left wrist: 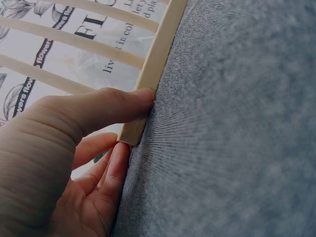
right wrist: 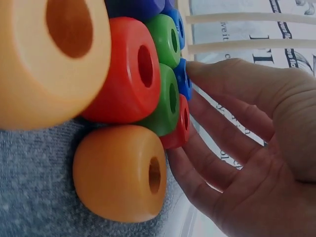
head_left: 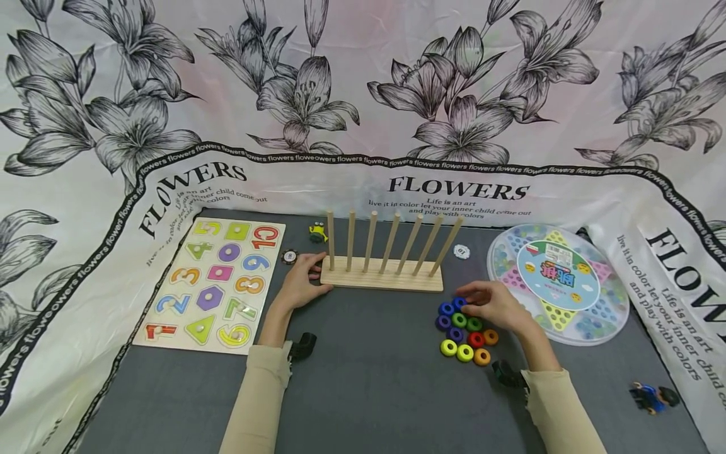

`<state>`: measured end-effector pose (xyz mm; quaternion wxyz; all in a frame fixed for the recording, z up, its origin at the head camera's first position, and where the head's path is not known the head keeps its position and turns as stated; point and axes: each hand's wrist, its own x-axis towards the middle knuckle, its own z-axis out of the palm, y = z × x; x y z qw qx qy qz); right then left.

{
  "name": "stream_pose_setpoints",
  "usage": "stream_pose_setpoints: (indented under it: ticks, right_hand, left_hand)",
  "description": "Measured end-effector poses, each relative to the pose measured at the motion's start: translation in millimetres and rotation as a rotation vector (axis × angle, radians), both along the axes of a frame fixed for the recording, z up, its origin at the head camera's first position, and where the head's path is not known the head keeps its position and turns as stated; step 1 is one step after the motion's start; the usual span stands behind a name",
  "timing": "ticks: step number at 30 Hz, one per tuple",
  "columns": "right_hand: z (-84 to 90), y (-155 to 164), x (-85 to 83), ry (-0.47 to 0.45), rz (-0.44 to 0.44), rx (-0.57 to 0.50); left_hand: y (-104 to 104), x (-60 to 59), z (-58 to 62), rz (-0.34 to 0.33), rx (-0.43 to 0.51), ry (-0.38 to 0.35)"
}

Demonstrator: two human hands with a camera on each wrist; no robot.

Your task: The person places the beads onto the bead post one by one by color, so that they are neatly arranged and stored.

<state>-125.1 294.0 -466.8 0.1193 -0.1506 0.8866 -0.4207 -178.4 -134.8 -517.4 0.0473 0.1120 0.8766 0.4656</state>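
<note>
My left hand (head_left: 300, 280) grips the left end of a wooden peg stand (head_left: 380, 282), which has a row of several upright bare pegs. In the left wrist view the thumb lies along the front edge of its base (left wrist: 154, 64) and the fingertips meet the end. My right hand (head_left: 493, 306) is at the far side of a cluster of coloured wooden rings, thumb and fingers around a blue ring (right wrist: 183, 79). Beside those fingers is a red ring (right wrist: 182, 122), hidden by the hand in the head view. Nearer lie green (head_left: 474, 324), orange (head_left: 482, 357) and yellow rings (head_left: 465, 353).
A number-and-shape puzzle board (head_left: 212, 284) lies left of the stand. On the right is a round checkers board (head_left: 558, 284), with a toy figure (head_left: 652, 397) nearer. A small yellow toy (head_left: 317, 233), a black chip (head_left: 289, 256) and a white chip (head_left: 462, 252) lie around the stand.
</note>
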Motion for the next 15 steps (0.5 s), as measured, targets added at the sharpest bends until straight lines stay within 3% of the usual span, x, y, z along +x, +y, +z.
stream_pose_setpoints:
  ticks: [7, 15]
  right_hand:
    - [-2.6, -2.7, -2.1, 0.003, -0.002, 0.012]
    - [-6.2, -1.2, -3.2, 0.032, 0.006, -0.058]
  left_hand:
    - [0.0, -1.6, -1.0, 0.001, -0.003, -0.016]
    - [-0.4, -0.7, 0.1, 0.003, -0.009, -0.007]
